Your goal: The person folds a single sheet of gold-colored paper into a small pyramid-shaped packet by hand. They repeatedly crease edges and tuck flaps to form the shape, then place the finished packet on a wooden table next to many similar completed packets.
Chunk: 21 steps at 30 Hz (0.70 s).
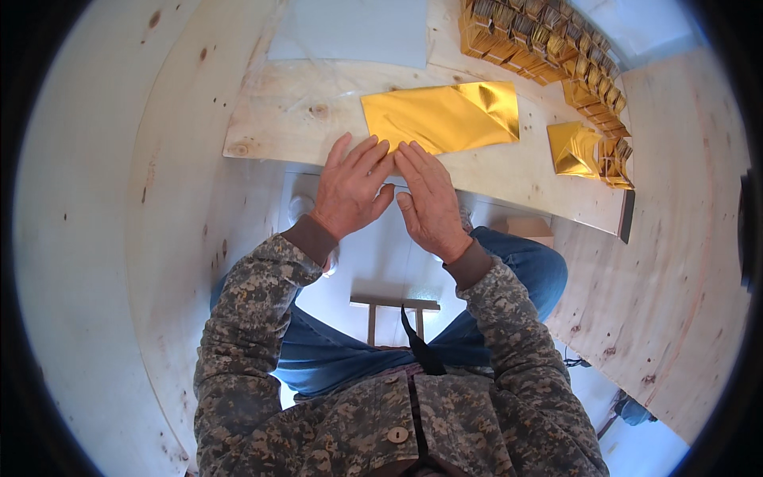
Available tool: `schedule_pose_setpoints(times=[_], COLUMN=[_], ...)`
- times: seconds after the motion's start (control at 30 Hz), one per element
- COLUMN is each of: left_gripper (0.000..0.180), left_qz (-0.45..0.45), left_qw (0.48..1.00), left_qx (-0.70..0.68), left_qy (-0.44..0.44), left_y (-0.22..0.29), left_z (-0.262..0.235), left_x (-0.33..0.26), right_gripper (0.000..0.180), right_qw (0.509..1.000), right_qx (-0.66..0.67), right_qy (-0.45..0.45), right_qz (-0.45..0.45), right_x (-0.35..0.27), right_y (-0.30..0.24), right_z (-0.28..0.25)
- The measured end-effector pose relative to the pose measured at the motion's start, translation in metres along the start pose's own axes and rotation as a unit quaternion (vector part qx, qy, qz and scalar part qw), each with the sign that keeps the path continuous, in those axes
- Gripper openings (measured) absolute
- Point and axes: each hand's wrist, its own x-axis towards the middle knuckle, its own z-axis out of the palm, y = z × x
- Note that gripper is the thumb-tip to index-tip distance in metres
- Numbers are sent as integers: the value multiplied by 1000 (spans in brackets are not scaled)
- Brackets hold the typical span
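A sheet of shiny gold foil paper (445, 115) lies on the wooden table, creased diagonally toward its right end. My left hand (354, 184) rests at the sheet's near left edge, fingers stretched out and slightly spread. Close beside it, my right hand (431, 199) has its fingertips on the near edge of the foil, fingers extended and thumb apart. Both hands lie palm down, with the thumbs pointing toward each other. The fingertips cover part of the sheet's near edge.
Rows of folded gold paper pieces (517, 40) stand packed along the table's far right. Nearer, a loose folded gold piece (574, 149) lies by the right end. A pale sheet (350, 32) covers the far left. The wooden table (278, 119) ends just before my hands; wooden panels flank both sides.
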Motion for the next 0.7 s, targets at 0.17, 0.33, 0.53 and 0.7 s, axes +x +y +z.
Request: schedule_pose_setpoints(times=[0.17, 0.33, 0.53, 0.7], left_gripper=[58, 63, 67, 68], left_qz=[-51, -79, -102, -100], left_qw=[996, 991, 986, 986], left_qx=[-74, -107, -128, -133], left_qy=[13, -3, -16, -18], left_y=[0, -4, -7, -9], left_z=[-3, -4, -6, -7], left_x=[1, 2, 3, 3], right_gripper=[49, 50, 52, 52], right_qw=[998, 999, 997, 994], right_qx=[29, -27, -69, -100], right_qy=[40, -4, -32, -49], right_qz=[48, 30, 22, 11], right_x=[2, 3, 5, 6], right_y=[4, 3, -5, -1], right_z=[1, 1, 8, 8])
